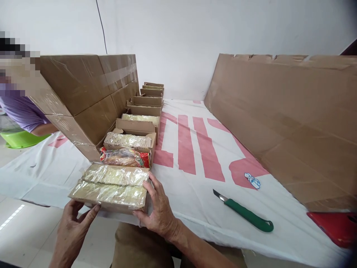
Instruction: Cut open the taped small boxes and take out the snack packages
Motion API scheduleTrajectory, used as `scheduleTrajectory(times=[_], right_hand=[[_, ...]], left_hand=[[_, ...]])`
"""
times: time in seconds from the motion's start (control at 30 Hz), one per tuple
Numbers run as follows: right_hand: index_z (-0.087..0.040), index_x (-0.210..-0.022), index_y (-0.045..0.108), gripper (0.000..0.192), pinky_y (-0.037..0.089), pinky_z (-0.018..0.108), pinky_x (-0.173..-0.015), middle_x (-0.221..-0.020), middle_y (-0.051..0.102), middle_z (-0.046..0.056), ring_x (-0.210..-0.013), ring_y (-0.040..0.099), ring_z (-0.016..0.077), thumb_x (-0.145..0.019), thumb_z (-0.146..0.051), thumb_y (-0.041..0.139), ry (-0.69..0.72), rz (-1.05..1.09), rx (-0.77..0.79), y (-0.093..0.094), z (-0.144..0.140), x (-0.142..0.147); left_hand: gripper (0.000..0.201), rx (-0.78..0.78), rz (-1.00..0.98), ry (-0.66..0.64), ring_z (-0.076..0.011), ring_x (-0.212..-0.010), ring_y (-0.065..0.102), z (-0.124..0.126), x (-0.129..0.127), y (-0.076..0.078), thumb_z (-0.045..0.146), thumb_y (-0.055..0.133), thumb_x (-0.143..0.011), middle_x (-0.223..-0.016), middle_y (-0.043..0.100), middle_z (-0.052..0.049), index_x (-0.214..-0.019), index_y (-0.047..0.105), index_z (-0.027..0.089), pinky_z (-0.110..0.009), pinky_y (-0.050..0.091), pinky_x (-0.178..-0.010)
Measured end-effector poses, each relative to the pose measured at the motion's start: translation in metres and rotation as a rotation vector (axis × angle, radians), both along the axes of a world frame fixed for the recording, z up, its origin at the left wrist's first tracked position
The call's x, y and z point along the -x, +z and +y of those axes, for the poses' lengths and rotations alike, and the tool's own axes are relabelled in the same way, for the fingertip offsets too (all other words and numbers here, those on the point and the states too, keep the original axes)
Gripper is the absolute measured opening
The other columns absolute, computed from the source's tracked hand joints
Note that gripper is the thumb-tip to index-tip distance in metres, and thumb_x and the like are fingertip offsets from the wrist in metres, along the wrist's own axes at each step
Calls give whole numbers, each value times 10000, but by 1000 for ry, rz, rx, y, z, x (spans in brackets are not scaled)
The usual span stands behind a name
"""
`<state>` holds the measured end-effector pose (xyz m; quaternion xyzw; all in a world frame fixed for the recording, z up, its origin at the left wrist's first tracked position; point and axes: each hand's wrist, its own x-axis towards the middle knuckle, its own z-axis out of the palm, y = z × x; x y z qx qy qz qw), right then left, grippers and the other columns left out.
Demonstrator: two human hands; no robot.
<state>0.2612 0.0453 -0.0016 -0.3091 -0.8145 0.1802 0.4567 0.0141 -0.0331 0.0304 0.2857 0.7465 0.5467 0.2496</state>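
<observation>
Right in front of me, at the table's near edge, is a shallow cardboard box (pixel 118 209) holding two rows of pale yellow packs (pixel 111 192) in shiny clear wrap. My left hand (pixel 73 223) grips its near left side, thumb on the front edge and fingers partly hidden beneath. Around the right end of the same box, my right hand (pixel 159 208) is closed, fingers on the top corner and thumb at the front. Just behind it lies a red-and-clear printed food packet (pixel 125 158) in front of another open box (pixel 128 140) of wrapped packs.
Several open boxes (pixel 145 100) line up toward the wall, beside stacked taped cartons (pixel 92 85) on the left. A green utility knife (pixel 247 215), a twisted blue-white scrap (pixel 252 181) and a red phone (pixel 333 227) lie rightward. A large cardboard sheet (pixel 281 123) stands right. A person's purple sleeve (pixel 23 111) shows left.
</observation>
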Motion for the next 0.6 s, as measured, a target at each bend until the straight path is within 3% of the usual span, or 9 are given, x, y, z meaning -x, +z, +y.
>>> scheduleTrajectory(times=[0.33, 0.6], right_hand=[[-267, -1587, 285, 1034, 474, 550, -1191, -1698, 324, 205, -1546, 403, 379, -750, -346, 887, 26, -3, 0, 2, 28, -3], [-272, -1593, 284, 1045, 469, 538, -1199, -1705, 317, 186, -1552, 392, 365, -746, -315, 893, 27, -5, -8, 4, 44, -3]], left_hand=[[792, -22, 24, -21, -435, -1397, 544, 22, 1, -6, 636, 866, -563, -1378, 637, -160, -1174, 586, 216, -613, 517, -1076], [791, -51, 32, -33, -425, -1389, 549, 37, 5, -13, 640, 871, -580, -1353, 645, -145, -1188, 590, 218, -646, 454, -1127]])
